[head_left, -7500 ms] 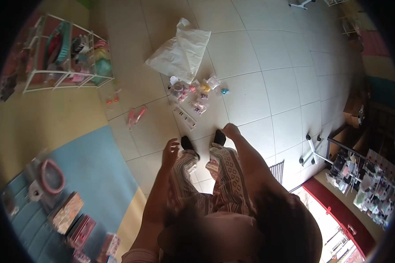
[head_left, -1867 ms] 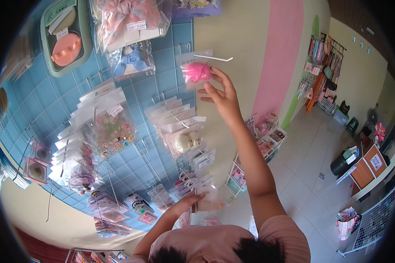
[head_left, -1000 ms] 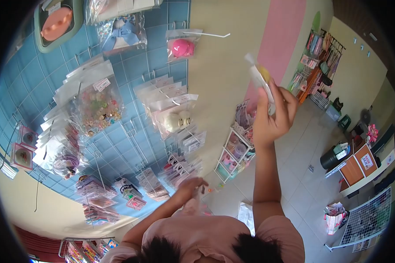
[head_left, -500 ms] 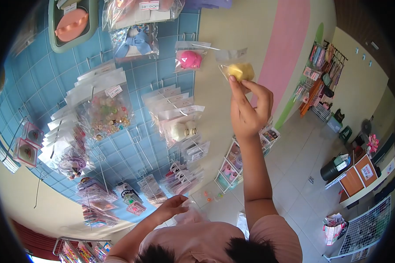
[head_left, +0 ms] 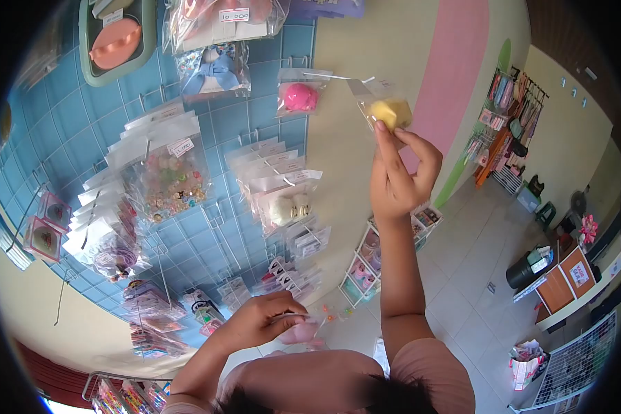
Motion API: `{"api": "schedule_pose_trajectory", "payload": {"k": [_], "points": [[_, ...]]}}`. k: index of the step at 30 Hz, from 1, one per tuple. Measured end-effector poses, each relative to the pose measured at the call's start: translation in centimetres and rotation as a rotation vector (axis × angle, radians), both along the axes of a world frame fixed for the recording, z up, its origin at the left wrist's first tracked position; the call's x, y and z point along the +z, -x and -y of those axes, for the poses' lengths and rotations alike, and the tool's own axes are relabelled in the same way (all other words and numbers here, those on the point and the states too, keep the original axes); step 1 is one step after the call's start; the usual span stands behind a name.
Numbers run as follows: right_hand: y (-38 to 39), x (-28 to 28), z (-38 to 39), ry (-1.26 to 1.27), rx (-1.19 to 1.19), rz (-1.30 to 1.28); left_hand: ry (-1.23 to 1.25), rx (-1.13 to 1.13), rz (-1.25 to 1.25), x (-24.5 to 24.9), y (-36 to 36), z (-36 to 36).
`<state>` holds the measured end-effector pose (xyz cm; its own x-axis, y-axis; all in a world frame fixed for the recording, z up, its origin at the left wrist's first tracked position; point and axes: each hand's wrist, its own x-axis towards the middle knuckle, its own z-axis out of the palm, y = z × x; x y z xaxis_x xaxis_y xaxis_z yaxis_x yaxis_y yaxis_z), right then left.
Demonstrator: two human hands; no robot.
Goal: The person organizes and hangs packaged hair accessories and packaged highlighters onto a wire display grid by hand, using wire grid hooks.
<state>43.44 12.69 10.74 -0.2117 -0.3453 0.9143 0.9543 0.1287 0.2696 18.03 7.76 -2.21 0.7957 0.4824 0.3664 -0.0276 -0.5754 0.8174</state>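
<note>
My right hand (head_left: pixel 401 176) is raised and pinches a clear packet with a yellow item (head_left: pixel 390 112) inside. The packet's top edge overlaps the tip of a white display hook (head_left: pixel 338 76) in this view. Farther back on that hook hangs a packet with a bright pink item (head_left: pixel 300 97). Low in front of my chest, my left hand (head_left: pixel 265 321) has its fingers closed on clear plastic packets with pinkish contents (head_left: pixel 299 332); some of their edges are hidden behind the fingers.
A blue wall grid (head_left: pixel 207 172) on the left carries hooks full of packets, among them beads (head_left: pixel 169 186) and pale fluffy items (head_left: pixel 281 210). Below my right arm stands a white rack (head_left: pixel 361 276). A counter (head_left: pixel 566 279) and a wire panel (head_left: pixel 583 366) are at the right.
My right hand has shifted slightly right with the yellow item's packet, which now appears at the hook's tip. My left hand has risen and moved a little right with its packets.
</note>
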Motion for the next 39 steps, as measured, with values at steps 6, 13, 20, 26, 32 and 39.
{"api": "schedule_pose_trajectory", "payload": {"k": [6, 13, 20, 26, 32, 39], "points": [[-0.1, -0.4, -0.2, -0.078, 0.051, -0.04, 0.085, 0.132, 0.076, 2.2, 0.1, 0.1], [-0.2, -0.2, -1.1, 0.032, 0.069, -0.038, -0.161, 0.07, 0.338, 4.9, 0.0, -0.9], [-0.2, -0.5, -2.9, 0.39, 0.187, 0.042, -0.482, 0.333, 0.394, 10.7, -1.6, -1.2], [0.1, -1.5, -1.5, 0.838, 1.308, -0.331, -0.461, 0.538, 0.401, 14.3, -2.9, -3.0], [0.4, -1.5, 1.3, 1.134, 1.464, -0.409, -0.339, 0.552, 0.505, 14.7, -4.9, -4.8], [-2.3, 1.6, -0.4, 0.634, 1.381, -0.808, -0.355, 0.546, 0.536, 13.6, -2.8, -2.5]]}}
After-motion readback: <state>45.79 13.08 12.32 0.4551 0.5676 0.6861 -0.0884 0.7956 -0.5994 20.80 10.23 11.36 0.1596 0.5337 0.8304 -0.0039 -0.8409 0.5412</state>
